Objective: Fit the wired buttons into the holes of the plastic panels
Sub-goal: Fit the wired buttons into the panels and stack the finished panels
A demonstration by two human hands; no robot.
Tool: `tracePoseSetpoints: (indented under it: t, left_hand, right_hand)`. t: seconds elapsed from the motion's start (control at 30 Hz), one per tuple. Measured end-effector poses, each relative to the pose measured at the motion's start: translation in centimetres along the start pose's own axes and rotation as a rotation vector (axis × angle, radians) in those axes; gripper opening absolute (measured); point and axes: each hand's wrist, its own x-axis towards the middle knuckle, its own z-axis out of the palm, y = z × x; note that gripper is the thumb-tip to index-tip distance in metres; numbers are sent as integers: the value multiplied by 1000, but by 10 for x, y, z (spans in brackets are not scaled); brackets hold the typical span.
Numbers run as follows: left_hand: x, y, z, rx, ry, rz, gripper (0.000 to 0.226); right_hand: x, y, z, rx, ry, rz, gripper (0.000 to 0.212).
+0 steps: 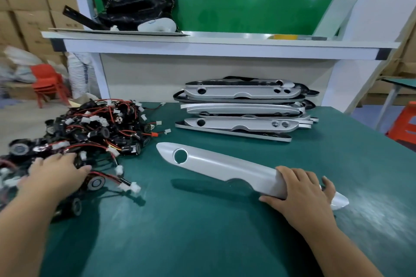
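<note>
A long silver plastic panel (216, 165) lies slanted on the green table, its round hole near the left end. My right hand (301, 193) grips the panel's right end, fingers curled over its top and thumb at its near edge. A heap of black wired buttons (94, 128) with red wires and white plugs covers the table's left side. My left hand (56, 173) lies on the near part of that heap, fingers spread over the buttons. Whether it holds one, I cannot tell. One round button (95, 183) lies just right of its fingertips.
A stack of silver panels (243, 108) stands at the back of the green table (202, 231). Above it a white shelf (202, 45) carries a black bag (137, 9). Cardboard boxes and a red chair (48, 81) stand at the far left, an orange stool (405, 126) at the right.
</note>
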Motion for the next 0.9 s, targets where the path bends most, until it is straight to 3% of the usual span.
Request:
tracePoseSetpoints:
  t: [0.07, 0.17, 0.4, 0.53, 0.6, 0.73, 0.9]
  left_hand:
    - [3, -11, 4, -42, -169, 34, 60]
    - [-5, -14, 6, -81, -169, 167, 45]
    - [-3, -23, 1, -172, -30, 119, 13]
    - [-7, -20, -5, -276, 137, 98, 20]
    - [-20, -11, -14, -399, 266, 161, 18]
    - [-61, 16, -35, -647, 354, 346, 11]
    - [-93, 55, -32, -544, 328, 460, 7]
  right_hand:
    - [1, -1, 0, -8, -8, -1, 70]
    - [2, -1, 0, -4, -12, 5, 71]
    - [1, -1, 1, -19, -31, 17, 71]
    - [2, -1, 0, -33, -22, 33, 71]
    - [2, -1, -1, -32, -19, 44, 70]
    - [2, 0, -1, -34, -16, 74, 69]
    - [1, 1, -2, -33, -7, 69, 69]
